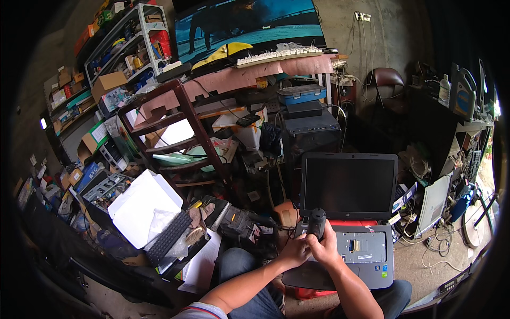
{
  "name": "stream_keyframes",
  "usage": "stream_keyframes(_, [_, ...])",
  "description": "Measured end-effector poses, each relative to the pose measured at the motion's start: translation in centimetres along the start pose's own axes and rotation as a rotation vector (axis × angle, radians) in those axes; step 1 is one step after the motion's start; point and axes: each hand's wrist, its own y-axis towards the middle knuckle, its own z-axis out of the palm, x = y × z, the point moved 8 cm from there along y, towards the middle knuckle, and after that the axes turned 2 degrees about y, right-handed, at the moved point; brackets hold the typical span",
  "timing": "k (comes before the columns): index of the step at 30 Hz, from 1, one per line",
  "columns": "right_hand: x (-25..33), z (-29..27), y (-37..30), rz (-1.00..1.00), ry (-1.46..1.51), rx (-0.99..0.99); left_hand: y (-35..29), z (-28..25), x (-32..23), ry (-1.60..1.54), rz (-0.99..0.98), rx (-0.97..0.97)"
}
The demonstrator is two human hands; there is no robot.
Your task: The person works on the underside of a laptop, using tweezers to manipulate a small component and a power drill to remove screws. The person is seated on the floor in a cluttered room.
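An opened laptop [348,186] sits in front of me with its dark screen raised. Its keyboard is off, and the grey base [366,247] shows a bare metal recess with a ribbon cable. My right hand [325,247] is closed round a black cylindrical tool [317,220] that looks like a cordless screwdriver, held upright over the left part of the base. My left hand [295,252] meets it at the tool's lower end, fingers closed; what they pinch is hidden. The tool's tip is also out of sight.
Something red under the laptop supports it. To the left lie a black keyboard [169,237], a white open box [146,204], a brush [195,234] and a black tool case [239,226]. A wooden chair frame [186,114] stands beyond. Cables [441,244] lie on the floor at right.
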Motion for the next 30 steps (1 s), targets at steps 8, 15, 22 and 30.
stream_keyframes(8, [-1.0,-0.5,0.1,0.026,0.083,-0.065,-0.1,-0.6,-1.3,-0.127,0.077,-0.007])
stream_keyframes(15, [-1.4,-0.7,0.2,0.084,0.114,-0.117,0.1,0.5,0.2,-0.112,0.111,-0.020])
stream_keyframes(22, [-2.2,-0.5,0.0,0.122,0.143,-0.106,0.1,0.6,0.2,-0.154,0.107,-0.022])
stream_keyframes(30, [-2.3,-0.4,0.0,0.034,0.106,-0.097,0.1,0.3,-0.3,-0.102,0.089,-0.012])
